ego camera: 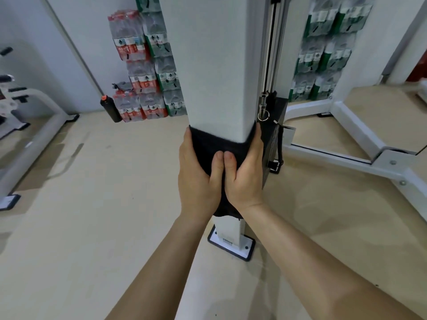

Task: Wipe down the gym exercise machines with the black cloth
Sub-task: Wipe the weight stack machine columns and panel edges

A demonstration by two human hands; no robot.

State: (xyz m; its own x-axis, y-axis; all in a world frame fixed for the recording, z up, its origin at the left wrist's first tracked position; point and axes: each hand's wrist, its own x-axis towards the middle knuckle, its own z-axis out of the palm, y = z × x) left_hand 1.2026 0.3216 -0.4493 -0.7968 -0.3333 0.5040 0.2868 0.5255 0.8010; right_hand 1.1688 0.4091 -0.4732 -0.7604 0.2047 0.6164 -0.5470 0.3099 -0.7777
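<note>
Curling round the black cloth (206,146), your fingers (257,142) clamp it to the white machine post (219,65), thumbs touching on its front face; left hand (198,174) and right hand (246,174) sit level, low on the post, above its floor plate (245,250).

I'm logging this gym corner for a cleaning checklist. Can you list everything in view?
black cloth: one, black, wrapped round the lower post under both hands
post: one, white, upright at centre
base plate: one, white with black rim, on the floor at the post's foot
bottled water packs: several, red and green labels, stacked by the wall left of the post
bottle: one, dark with red cap, standing left of the packs
machine frame: one, white, on the floor at right
left hand: one, grips the cloth on the post's left side
right hand: one, grips the cloth on the right side
</note>
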